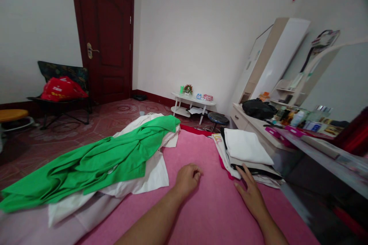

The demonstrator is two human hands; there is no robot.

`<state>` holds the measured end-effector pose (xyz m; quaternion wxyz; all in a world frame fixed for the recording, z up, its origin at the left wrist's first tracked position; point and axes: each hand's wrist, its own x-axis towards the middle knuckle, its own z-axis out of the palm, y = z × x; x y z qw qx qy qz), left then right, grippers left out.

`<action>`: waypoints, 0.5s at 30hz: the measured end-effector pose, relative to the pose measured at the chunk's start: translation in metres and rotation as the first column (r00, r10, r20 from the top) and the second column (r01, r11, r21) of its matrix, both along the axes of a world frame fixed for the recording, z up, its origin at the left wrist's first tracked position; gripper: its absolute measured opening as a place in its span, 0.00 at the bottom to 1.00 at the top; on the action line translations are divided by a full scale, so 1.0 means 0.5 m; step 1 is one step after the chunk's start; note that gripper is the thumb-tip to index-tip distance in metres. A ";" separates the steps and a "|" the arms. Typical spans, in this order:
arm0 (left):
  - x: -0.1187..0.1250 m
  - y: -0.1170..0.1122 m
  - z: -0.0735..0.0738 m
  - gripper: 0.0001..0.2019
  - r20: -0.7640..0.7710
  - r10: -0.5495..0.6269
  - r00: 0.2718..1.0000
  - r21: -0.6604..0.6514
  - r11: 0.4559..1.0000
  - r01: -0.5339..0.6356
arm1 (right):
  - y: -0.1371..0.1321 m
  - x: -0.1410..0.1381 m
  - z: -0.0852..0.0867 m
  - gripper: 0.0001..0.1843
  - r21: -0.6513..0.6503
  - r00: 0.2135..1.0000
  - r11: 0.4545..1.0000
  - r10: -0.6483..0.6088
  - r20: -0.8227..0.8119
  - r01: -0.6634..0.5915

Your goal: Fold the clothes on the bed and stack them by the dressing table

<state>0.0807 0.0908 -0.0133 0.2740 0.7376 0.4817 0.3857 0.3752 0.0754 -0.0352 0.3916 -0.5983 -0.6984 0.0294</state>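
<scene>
My left hand (188, 179) hovers over or rests on the pink bed cover (209, 203), its fingers loosely curled in with nothing visible in them. To the right, my right hand (250, 193) has its fingers spread, with the tips at the near edge of a stack of folded clothes; whether they press on it I cannot tell. On top of that stack lies a folded white garment (247, 146), with grey and black layers beneath. At the left, a rumpled green shirt (109, 160) is spread over several white garments (155, 178).
A dressing table (258, 126) with bottles and a black bag (258, 108) runs along the right. Beyond the bed are a small white table (195, 99) and a round stool (217, 118). A folding chair (61, 69) holding a red bag (63, 89) stands by the door (107, 38).
</scene>
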 end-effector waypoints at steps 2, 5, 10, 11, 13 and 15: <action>-0.001 0.000 0.000 0.12 0.000 -0.001 1.000 -0.003 1.000 0.001 | 0.000 0.000 -0.001 0.29 -0.001 1.000 1.000 0.004 -0.002 -0.004; -0.003 0.001 0.000 0.12 0.002 -0.008 1.000 -0.002 1.000 0.008 | 0.001 0.002 -0.003 0.29 -0.007 1.000 1.000 0.004 0.003 -0.004; -0.004 0.001 -0.001 0.13 0.003 -0.017 1.000 0.007 1.000 0.017 | -0.001 0.003 -0.002 0.29 -0.027 1.000 1.000 0.004 -0.004 -0.004; -0.004 0.001 -0.001 0.13 0.002 -0.020 1.000 0.008 1.000 0.020 | -0.002 0.002 -0.001 0.29 -0.027 1.000 1.000 0.005 -0.003 -0.005; -0.004 0.000 0.000 0.12 0.002 -0.023 1.000 0.010 1.000 0.023 | -0.003 0.002 0.000 0.29 -0.024 1.000 1.000 0.010 -0.001 -0.010; -0.005 0.000 0.000 0.12 0.001 -0.024 1.000 0.013 1.000 0.024 | -0.003 0.002 -0.001 0.29 -0.029 1.000 1.000 0.011 0.005 -0.011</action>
